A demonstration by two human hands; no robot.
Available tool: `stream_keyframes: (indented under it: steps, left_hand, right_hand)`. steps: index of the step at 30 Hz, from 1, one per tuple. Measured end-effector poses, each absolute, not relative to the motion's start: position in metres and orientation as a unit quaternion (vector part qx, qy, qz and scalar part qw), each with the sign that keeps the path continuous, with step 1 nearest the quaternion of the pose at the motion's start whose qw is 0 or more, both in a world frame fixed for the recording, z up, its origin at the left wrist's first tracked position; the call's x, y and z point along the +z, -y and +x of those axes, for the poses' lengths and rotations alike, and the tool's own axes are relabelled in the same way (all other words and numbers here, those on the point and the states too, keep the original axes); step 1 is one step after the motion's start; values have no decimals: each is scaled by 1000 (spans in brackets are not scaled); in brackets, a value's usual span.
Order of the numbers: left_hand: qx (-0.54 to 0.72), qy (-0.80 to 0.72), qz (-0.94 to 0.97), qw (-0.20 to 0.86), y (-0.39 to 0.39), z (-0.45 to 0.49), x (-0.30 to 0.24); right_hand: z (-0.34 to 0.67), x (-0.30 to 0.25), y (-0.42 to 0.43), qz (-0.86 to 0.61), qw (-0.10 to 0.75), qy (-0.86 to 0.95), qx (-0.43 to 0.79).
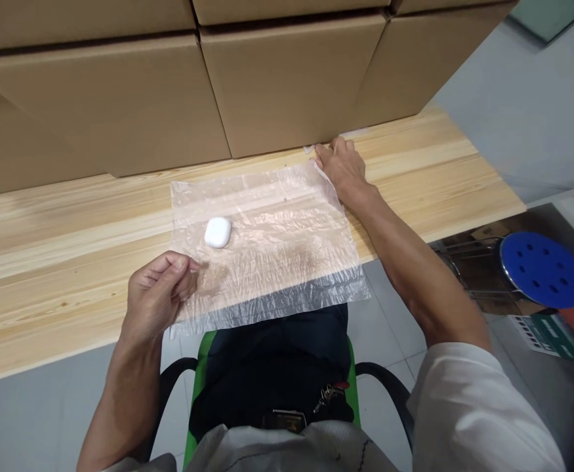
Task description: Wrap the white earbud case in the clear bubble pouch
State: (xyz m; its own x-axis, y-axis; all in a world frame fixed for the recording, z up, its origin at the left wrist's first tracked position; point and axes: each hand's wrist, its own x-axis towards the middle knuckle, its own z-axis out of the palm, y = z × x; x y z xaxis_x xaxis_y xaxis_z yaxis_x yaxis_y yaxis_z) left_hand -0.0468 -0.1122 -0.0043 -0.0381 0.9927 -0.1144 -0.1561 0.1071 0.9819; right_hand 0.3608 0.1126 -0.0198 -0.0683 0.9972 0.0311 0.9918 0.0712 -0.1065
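A clear, crinkled plastic sheet (277, 242) lies flat on the wooden table, its near edge hanging over the front. Toward its left side rests a small white rounded case (218, 232), which looks like an earbud case. My left hand (161, 288) is closed over the sheet's left edge, thumb pressed to the fingers; what is in the pinch, if anything, is hidden. Beyond the sheet's far right corner, my right hand (340, 164) reaches to the foot of the cardboard boxes. Its fingers are curled beside a whitish scrap (309, 149), and their tips are partly hidden.
Stacked cardboard boxes (296, 85) line the back of the wooden table (70, 242). A strip of whitish material (355, 132) shows at their base. At the right stands a blue round stool (542, 269). A green chair with black armrests (385, 387) is under me.
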Motion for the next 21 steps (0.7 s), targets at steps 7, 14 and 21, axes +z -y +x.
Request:
stream_keyframes:
  steps: [7,14,21]
  left_hand:
    - [519,-490,430,553,115,-51,-15]
    - [513,-493,431,554,116,-55,-20]
    - [515,-491,441,547,114,-52,-18]
  right_hand:
    - [356,-26,-125,-697,46,716,10]
    - [349,-22,-129,-697,25,716,13]
    - [347,-19,-126,-697,42,716,15]
